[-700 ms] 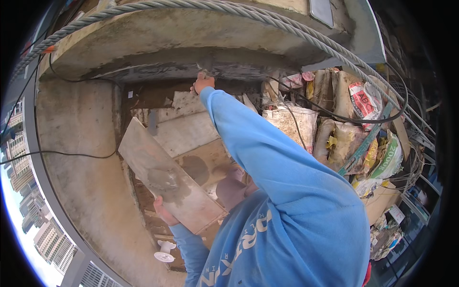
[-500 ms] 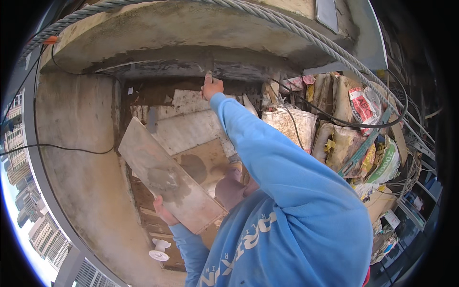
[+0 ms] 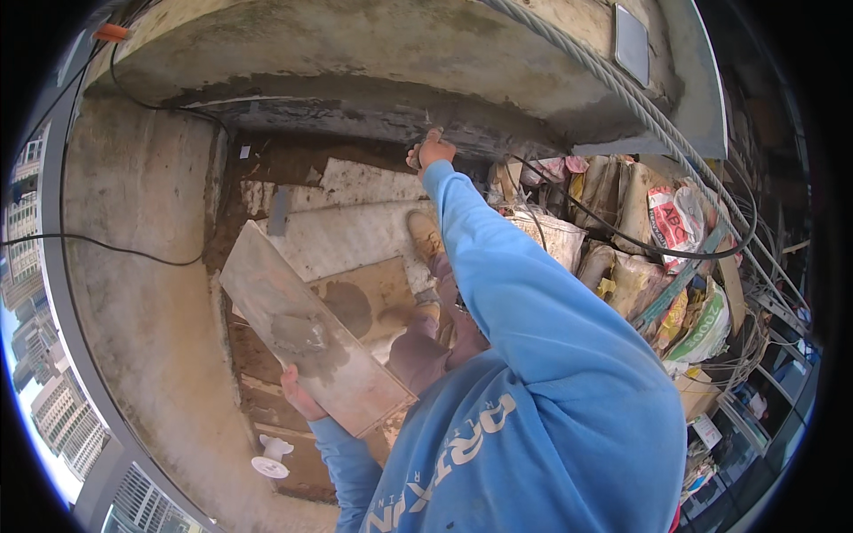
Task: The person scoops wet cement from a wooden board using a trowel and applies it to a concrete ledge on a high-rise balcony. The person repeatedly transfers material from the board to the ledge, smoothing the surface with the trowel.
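My left hand (image 3: 304,394) grips the near left edge of a long flat board (image 3: 256,277), with the fingers under and along it. A small heap of wet grey mortar (image 3: 300,331) lies on the board amid a damp smear. My right arm stretches forward, and my right hand (image 3: 432,151) is curled in front of the lower face of a concrete ledge (image 3: 355,73). Damp grey patches (image 3: 355,120) run along that face. Whatever my right fingers close round is too small and hidden to make out.
Sacks (image 3: 671,218) and debris crowd the right side. A black cable (image 3: 622,238) and steel wire rope (image 3: 613,75) cross above. A white spool (image 3: 272,457) lies at lower left beside the concrete wall (image 3: 133,249). My boot (image 3: 425,233) stands on loose boards (image 3: 355,226).
My right hand has shifted right along the ledge. My boot now shows on the boards, and the whole view has turned a little. The left hand still holds the board.
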### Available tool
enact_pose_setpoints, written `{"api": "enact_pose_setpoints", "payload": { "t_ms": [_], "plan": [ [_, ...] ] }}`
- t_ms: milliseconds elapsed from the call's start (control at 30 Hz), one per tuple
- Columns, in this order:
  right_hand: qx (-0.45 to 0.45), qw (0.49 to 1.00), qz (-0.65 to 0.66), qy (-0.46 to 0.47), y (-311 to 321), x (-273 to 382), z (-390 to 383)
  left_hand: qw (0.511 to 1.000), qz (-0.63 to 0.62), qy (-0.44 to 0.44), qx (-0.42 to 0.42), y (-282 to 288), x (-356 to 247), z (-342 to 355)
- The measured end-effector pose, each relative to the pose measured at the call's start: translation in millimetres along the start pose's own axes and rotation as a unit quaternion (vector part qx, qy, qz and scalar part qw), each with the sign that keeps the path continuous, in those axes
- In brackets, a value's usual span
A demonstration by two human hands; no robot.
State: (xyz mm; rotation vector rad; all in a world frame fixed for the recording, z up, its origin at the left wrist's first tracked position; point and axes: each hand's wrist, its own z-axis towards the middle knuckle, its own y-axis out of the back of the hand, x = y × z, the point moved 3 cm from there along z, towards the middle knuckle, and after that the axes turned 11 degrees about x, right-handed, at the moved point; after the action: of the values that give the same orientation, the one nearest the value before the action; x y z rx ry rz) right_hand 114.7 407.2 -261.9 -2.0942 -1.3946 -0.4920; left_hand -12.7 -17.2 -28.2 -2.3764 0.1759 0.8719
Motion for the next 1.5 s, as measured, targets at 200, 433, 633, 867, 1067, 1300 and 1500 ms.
{"api": "enact_pose_setpoints", "payload": {
  "t_ms": [200, 433, 633, 867, 1067, 1300, 1500],
  "plan": [
    [0.031, 0.999, -0.023, 0.011, -26.6, -17.3, 3.9, 1.0, 0.004, -0.002, 0.003, -10.4, -2.8, -1.3],
    [0.06, 0.997, -0.056, -0.008, -72.2, -42.3, -3.4, 0.999, 0.004, -0.003, -0.034, 8.1, 5.0, -2.1],
    [0.073, 0.98, -0.184, 0.02, -93.4, -75.9, 14.6, 0.998, 0.0, -0.047, -0.039, 9.0, 7.5, -11.6],
    [0.172, 0.863, -0.473, 0.036, -107.5, -72.2, -17.4, 0.997, 0.004, -0.041, -0.058, 9.2, 5.8, -17.1],
    [0.133, 0.652, -0.72, 0.195, -49.0, 0.8, -41.4, 0.998, 0.011, -0.028, -0.05, 9.0, 1.9, -9.0],
    [0.016, 0.597, -0.787, 0.157, 58.6, 71.8, -6.3, 0.999, 0.01, 0.018, 0.036, -21.2, -7.4, 19.2],
    [-0.077, 0.645, -0.756, 0.086, 165.7, 115.6, -18.9, 0.996, 0.018, 0.041, 0.077, -29.3, -13.9, 34.2]
  ]
}}
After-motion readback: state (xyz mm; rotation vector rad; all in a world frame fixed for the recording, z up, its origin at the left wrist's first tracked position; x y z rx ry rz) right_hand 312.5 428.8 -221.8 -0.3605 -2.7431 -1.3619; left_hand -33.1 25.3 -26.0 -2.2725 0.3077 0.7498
